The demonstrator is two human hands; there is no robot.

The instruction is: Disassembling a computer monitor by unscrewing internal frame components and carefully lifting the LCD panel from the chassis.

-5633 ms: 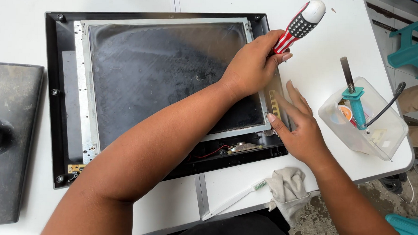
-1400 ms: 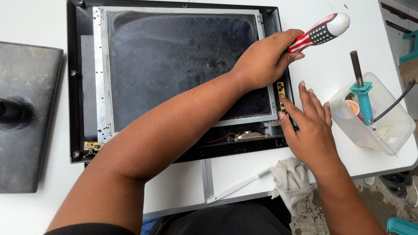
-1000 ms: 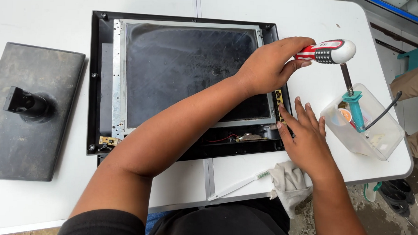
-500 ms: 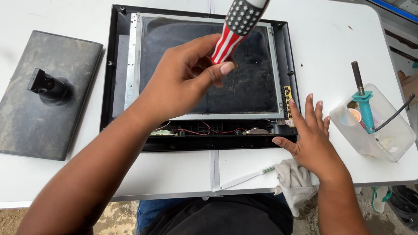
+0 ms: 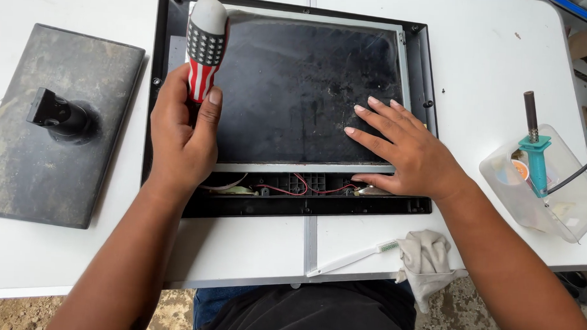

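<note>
A flat monitor [image 5: 309, 87] lies face down on the white table, its back cover off, showing a dark metal shield in a silver frame. Red and black wires [image 5: 293, 184] show along its near edge. My left hand [image 5: 184, 138] grips a screwdriver [image 5: 204, 48] with a red, white and dark striped handle, held upright over the panel's left side. The screwdriver's tip is hidden behind my hand. My right hand [image 5: 408, 149] rests flat with spread fingers on the panel's lower right corner.
The monitor's dark grey stand base [image 5: 54, 124] lies at the left. A clear plastic tub [image 5: 546, 187] at the right holds a teal-handled tool [image 5: 534, 154] and a cable. A grey rag [image 5: 427, 257] and a white toothbrush [image 5: 352, 258] lie at the table's near edge.
My left hand carried the screwdriver from the panel's right edge across to its left side. My right hand moved from the right edge onto the panel. The view shifted right.
</note>
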